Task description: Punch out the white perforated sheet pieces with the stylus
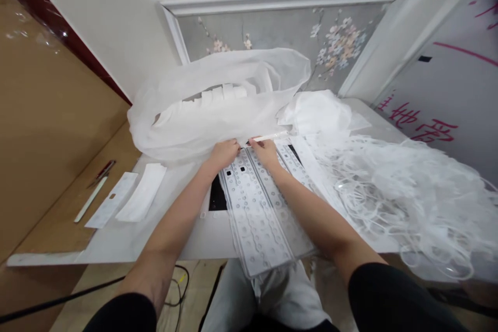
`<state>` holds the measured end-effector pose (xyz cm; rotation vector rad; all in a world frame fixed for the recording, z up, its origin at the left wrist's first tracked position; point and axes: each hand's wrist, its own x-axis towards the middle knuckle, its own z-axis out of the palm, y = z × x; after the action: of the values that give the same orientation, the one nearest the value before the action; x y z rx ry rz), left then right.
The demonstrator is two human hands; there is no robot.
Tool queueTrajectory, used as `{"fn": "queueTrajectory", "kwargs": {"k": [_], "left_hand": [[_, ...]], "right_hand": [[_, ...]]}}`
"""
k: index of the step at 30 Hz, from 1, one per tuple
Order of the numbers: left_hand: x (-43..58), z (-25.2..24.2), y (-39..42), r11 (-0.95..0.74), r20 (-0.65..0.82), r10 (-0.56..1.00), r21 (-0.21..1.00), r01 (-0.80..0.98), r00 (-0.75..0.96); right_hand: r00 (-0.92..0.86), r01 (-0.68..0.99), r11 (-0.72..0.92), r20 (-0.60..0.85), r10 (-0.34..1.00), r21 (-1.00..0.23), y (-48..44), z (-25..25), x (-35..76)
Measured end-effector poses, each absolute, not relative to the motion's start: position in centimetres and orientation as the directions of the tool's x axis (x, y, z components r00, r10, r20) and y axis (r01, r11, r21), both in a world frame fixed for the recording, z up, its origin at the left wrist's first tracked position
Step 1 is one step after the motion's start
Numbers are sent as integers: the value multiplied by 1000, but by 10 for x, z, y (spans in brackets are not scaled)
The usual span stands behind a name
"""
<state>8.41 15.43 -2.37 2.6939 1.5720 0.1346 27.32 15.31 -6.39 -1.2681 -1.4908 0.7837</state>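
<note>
My left hand [225, 154] is closed at the far edge of a whitish sheet [259, 218] printed with rows of small circles and wavy lines. Whatever its fingers pinch there is hidden. Close beside it, my right hand [266, 151] grips a slim white pen-like tool [272, 136], which points to the right. Two small black squares show on the sheet near my left hand. The sheet's near end hangs over the table edge above my lap. A black flat piece [217, 196] peeks out from under its left side.
A large translucent bag [218, 119] holding white strips lies behind my hands. To the right is a heap of tangled white strips [420, 197]. White card pieces [142, 192], a pale stick [91, 199] and a red-handled tool [103, 172] lie left.
</note>
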Motion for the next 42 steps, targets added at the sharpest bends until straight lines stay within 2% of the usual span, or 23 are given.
{"fn": "queueTrajectory", "kwargs": {"k": [9, 17, 30, 37, 42], "left_hand": [[79, -36, 161, -512, 121, 859, 204, 834, 498], [77, -54, 164, -416, 179, 910, 383, 825, 375], [77, -57, 159, -300, 240, 946, 377, 876, 220], [78, -55, 158, -330, 248, 936, 375, 866, 250], [77, -56, 157, -428, 249, 901, 379, 821, 355]], "right_hand": [[25, 251, 220, 234, 972, -943, 149, -59, 275], [-31, 321, 207, 208, 978, -924, 144, -54, 274], [-46, 258, 209, 205, 978, -943, 151, -64, 273], [-19, 285, 200, 203, 979, -937, 146, -58, 274], [159, 288, 259, 313, 936, -922, 146, -59, 279]]}}
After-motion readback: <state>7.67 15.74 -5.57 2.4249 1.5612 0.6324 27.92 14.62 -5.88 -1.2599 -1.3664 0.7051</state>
